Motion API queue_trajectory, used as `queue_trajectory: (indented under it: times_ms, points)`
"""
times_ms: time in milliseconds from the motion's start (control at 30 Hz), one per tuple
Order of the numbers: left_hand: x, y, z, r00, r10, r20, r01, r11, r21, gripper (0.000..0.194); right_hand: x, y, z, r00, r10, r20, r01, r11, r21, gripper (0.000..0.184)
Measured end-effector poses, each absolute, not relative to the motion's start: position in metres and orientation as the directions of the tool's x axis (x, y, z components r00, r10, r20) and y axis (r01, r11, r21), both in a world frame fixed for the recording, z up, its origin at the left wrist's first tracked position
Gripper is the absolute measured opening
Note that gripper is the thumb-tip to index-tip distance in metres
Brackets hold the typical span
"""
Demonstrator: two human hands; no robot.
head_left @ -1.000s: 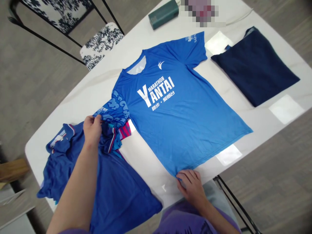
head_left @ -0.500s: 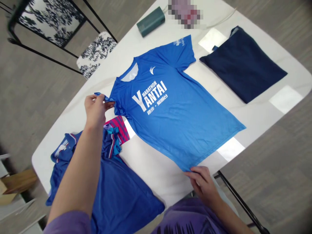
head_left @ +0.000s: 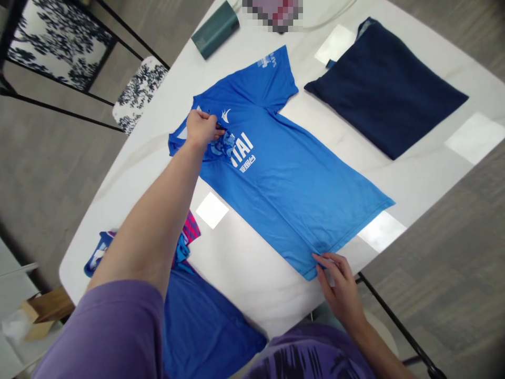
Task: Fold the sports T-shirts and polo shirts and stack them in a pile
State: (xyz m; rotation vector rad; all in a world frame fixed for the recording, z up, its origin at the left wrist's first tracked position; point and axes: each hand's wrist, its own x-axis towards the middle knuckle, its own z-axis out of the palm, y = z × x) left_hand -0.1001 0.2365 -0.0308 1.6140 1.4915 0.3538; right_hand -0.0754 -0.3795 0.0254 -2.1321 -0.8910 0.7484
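Note:
A blue T-shirt (head_left: 300, 173) with white lettering lies on the white table, its collar toward the upper left. My left hand (head_left: 203, 129) pinches the near sleeve and holds it over the chest, covering part of the print. A lengthwise fold begins to show from there down to the hem. At the hem's near corner, my right hand (head_left: 335, 276) grips the fabric between thumb and fingers. Close to my left forearm lies a darker blue shirt (head_left: 209, 321), partly hidden by the arm, with a pink and red patterned cloth (head_left: 192, 227) beside it.
A folded navy garment (head_left: 390, 89) lies on the right of the white table (head_left: 130, 189). A green box-shaped device (head_left: 215, 30) and a blurred-out item (head_left: 274, 13) with a cable sit at the far edge. A patterned chair (head_left: 140, 92) stands beyond the table.
My left hand has carried the sleeve inward over the chest, turning the near side of the T-shirt over. My right hand has shifted slightly up with the hem corner.

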Motion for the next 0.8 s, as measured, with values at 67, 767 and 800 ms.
queue_trajectory:
  times_ms: [67, 767, 800]
  points:
    - [-0.093, 0.236, -0.037, 0.228, 0.916, -0.33, 0.691, 0.087, 0.718, 0.017, -0.074, -0.379, 0.025, 0.599, 0.765, -0.236, 0.364, -0.523, -0.771, 0.056]
    - [-0.146, 0.142, -0.028, 0.702, 0.711, -0.036, 0.658, -0.628, 0.415, 0.088, -0.076, -0.382, 0.006, 0.48, 0.865, -0.144, 0.741, -0.488, -0.461, 0.063]
    - [-0.144, 0.144, -0.027, 0.711, 0.702, -0.041, 0.652, -0.636, 0.413, 0.09, -0.077, -0.383, 0.004, 0.478, 0.867, -0.137, 0.743, -0.483, -0.463, 0.065]
